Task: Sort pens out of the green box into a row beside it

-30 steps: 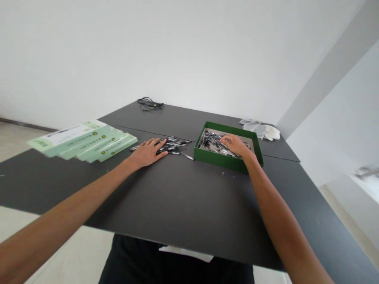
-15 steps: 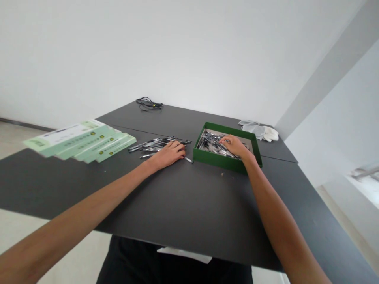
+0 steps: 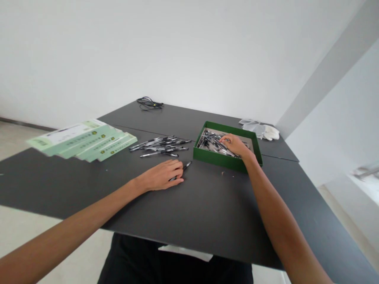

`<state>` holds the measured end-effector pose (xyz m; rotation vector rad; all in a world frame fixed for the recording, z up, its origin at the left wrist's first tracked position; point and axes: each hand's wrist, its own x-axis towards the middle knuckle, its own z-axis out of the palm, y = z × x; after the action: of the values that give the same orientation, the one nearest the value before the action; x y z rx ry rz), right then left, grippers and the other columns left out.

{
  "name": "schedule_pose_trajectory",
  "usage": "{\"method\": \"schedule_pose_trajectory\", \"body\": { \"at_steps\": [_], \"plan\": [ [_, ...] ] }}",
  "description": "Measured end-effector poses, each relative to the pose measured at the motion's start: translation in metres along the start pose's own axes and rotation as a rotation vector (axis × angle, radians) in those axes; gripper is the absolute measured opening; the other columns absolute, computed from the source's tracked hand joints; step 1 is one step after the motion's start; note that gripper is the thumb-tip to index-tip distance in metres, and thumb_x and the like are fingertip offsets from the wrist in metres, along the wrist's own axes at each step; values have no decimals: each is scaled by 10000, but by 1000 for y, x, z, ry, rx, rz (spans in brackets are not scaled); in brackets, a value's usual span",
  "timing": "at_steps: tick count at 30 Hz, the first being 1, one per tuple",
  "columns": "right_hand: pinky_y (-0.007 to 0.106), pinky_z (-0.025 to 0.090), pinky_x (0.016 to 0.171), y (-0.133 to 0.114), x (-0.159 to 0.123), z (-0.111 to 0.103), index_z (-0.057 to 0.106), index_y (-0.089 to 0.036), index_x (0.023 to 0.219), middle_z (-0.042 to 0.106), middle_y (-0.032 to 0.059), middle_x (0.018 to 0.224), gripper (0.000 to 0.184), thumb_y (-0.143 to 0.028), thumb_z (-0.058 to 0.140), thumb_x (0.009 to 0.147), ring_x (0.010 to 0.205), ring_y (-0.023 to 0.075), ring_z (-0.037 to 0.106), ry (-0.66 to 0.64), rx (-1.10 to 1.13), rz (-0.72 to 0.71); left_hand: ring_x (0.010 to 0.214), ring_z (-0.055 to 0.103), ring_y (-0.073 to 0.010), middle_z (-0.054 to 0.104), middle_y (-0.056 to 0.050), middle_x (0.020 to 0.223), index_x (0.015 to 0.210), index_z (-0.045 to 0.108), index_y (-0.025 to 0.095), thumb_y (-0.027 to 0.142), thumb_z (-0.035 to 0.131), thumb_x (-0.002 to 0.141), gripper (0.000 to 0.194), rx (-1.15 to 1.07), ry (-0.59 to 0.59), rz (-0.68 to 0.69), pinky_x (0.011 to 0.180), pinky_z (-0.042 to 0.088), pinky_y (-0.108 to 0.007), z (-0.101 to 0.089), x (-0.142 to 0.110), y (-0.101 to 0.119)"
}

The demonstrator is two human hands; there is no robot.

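Fig.: I see L hand [image 3: 161, 176], fingers closed on black pen [image 3: 187, 165]; R hand [image 3: 235, 145], fingers half-curled on pens [image 3: 213, 142] in green box [image 3: 207, 154], grip unclear.

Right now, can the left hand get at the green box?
Probably yes. The left hand lies on the black tabletop just short of the green box, with only a loose pen between them. The right hand is in the box, but its near side looks free.
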<state>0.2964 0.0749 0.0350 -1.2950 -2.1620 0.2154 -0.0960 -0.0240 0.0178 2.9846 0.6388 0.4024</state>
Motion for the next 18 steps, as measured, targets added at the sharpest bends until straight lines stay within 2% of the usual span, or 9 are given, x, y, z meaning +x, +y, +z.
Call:
{"method": "schedule_pose_trajectory", "body": {
  "at_steps": [2, 4, 6, 9, 11, 13, 15, 18],
  "plan": [
    [361, 496, 960, 1, 0, 0, 795, -186, 970, 770, 100, 1055, 229, -170, 570, 934, 1021, 243, 681, -9, -3, 8, 926, 590, -213, 629, -68, 985, 942, 624, 202, 334, 496, 1065, 222, -18, 5, -86, 880, 471, -342, 0, -7, -10],
    [359, 496, 961, 1, 1, 0, 796, -187, 971, 774, 99, 1068, 231, -168, 569, 931, 1025, 242, 685, -15, 4, 10, 955, 608, -207, 646, -69, 1037, 1040, 634, 207, 296, 452, 1074, 205, -45, -24, -143, 881, 477, -330, -4, -17, -27],
    [359, 495, 966, 1, 1, 0, 796, -186, 968, 780, 97, 1075, 234, -163, 567, 927, 1031, 243, 689, -18, 17, 5, 1019, 624, -207, 657, -77, 1122, 1171, 630, 219, 290, 435, 1071, 230, -59, -52, -176, 921, 485, -332, -9, -27, -48],
    [361, 499, 961, 0, 1, 0, 795, -185, 966, 786, 94, 1074, 238, -159, 562, 925, 1027, 243, 695, -21, 27, 2, 1145, 615, -246, 671, -92, 1207, 1248, 644, 242, 349, 482, 1038, 286, 3, -17, -223, 1046, 463, -396, -17, -41, -79],
    [359, 502, 951, -2, 0, -1, 796, -186, 966, 788, 93, 1073, 240, -161, 560, 928, 1025, 242, 696, -20, 25, 9, 1339, 514, -315, 600, -125, 1402, 1379, 605, 252, 469, 543, 992, 448, 101, 75, -303, 1170, 377, -491, -19, -46, -96],
    [358, 504, 945, -4, 0, -1, 797, -189, 963, 789, 91, 1071, 239, -164, 562, 930, 1018, 239, 697, -15, 19, 16, 1481, 363, -384, 433, -162, 1596, 1548, 463, 238, 642, 603, 910, 768, 179, 119, -418, 1222, 298, -559, -18, -46, -111],
    [358, 505, 946, -6, -1, -2, 799, -193, 957, 789, 87, 1065, 234, -168, 567, 933, 1014, 235, 696, -9, 20, 19, 1551, 246, -413, 282, -179, 1691, 1635, 329, 213, 753, 609, 846, 996, 212, 67, -486, 1258, 214, -576, -15, -41, -125],
    [355, 505, 953, -8, -1, -3, 798, -192, 948, 788, 87, 1063, 231, -163, 570, 933, 1024, 234, 696, -3, 20, 19, 1578, 199, -416, 225, -186, 1717, 1682, 208, 207, 815, 536, 850, 1081, 205, -58, -601, 1263, 162, -593, -8, -28, -140]
  ]
}}
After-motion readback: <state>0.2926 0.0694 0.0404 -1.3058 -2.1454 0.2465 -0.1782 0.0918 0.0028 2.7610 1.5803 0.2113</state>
